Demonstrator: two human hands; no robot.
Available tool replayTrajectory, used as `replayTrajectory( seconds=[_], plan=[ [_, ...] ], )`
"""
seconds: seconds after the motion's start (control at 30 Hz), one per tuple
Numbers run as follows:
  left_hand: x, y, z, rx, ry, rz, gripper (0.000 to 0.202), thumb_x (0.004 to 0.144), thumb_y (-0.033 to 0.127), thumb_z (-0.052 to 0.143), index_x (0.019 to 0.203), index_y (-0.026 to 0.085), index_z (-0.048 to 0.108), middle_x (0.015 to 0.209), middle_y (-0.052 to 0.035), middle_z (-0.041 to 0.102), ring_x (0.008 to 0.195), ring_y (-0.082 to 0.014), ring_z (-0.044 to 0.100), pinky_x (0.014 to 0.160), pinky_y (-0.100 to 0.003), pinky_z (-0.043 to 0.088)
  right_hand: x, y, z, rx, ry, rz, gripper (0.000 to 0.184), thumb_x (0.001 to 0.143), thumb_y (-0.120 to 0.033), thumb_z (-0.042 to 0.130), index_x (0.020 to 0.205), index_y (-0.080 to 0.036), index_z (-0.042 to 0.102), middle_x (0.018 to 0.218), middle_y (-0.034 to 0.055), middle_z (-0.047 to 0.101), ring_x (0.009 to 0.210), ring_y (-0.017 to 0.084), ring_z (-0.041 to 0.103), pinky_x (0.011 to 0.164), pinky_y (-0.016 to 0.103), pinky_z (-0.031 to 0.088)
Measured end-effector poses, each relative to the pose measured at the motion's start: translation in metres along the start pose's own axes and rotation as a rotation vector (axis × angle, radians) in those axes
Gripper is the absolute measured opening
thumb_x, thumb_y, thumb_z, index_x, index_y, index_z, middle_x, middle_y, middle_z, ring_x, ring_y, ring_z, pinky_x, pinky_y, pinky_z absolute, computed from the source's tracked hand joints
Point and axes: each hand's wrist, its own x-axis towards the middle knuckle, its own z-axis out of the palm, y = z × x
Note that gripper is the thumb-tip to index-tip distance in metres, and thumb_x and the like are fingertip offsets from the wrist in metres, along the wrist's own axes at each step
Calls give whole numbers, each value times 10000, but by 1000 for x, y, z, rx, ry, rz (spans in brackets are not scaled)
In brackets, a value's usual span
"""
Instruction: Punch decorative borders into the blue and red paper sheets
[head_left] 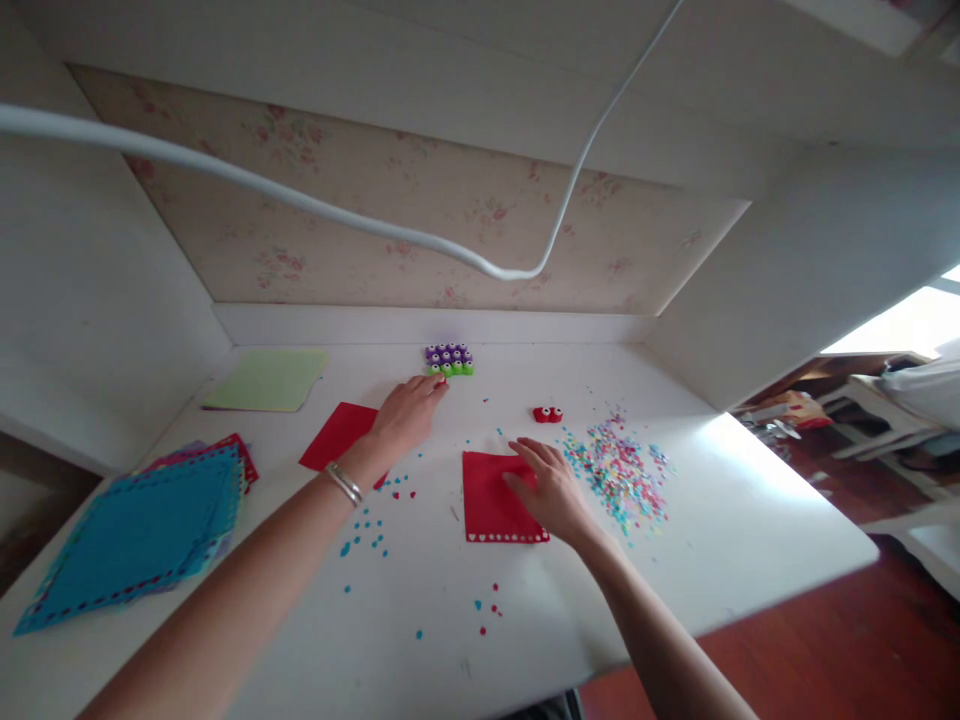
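Note:
My left hand (409, 412), with a silver bangle on its wrist, reaches to the back of the table. Its fingers close on a small red craft punch (442, 381), mostly hidden by them, just in front of a block of green and purple craft punches (448, 356). My right hand (551, 490) lies with fingers apart over a red square sheet (491, 497), whose near edge has a row of punched holes. Beyond the right hand stand two red craft punches (547, 414). Another red sheet (341, 437) lies partly under my left wrist.
At the left is a stack of coloured sheets with a blue one (150, 525) on top. Pale green sheets (262, 380) lie behind it. A heap of confetti (622, 470) spreads at the right; blue and red bits dot the middle. A white cable (337, 212) hangs across above.

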Motion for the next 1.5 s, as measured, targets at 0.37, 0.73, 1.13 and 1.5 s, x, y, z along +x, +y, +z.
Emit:
replayTrajectory(
  seconds=[0.37,0.73,1.13,1.5],
  plan=[
    [35,-14,22,82,-149,14,409,865,-28,437,1197,133,615,1305,-147,587,1220,-238,532,1018,-350,397,18,23,-9,132,-103,74,323,787,-290,638,1101,-226,678,1025,84,634,950,249,609,862,388,472],
    [13,-14,6,74,-181,-127,284,946,323,494,880,157,713,980,-106,643,941,-247,659,882,-352,483,2,23,1,1098,30,318,651,700,-304,740,1287,-280,460,1263,97,611,975,234,680,790,382,584],
    [-51,-7,10,-144,-77,-152,352,876,157,536,1212,221,619,1148,-69,684,1051,-216,638,912,-313,491,4,22,9,916,194,322,363,791,-393,650,1115,-230,633,1042,66,712,858,215,693,731,342,580],
    [-94,28,13,-303,15,-136,342,866,245,619,1209,245,617,1048,-45,730,892,-196,690,797,-312,552,24,9,14,904,160,308,436,779,-404,648,1180,-248,575,941,37,684,760,195,680,634,317,585]
  ],
)
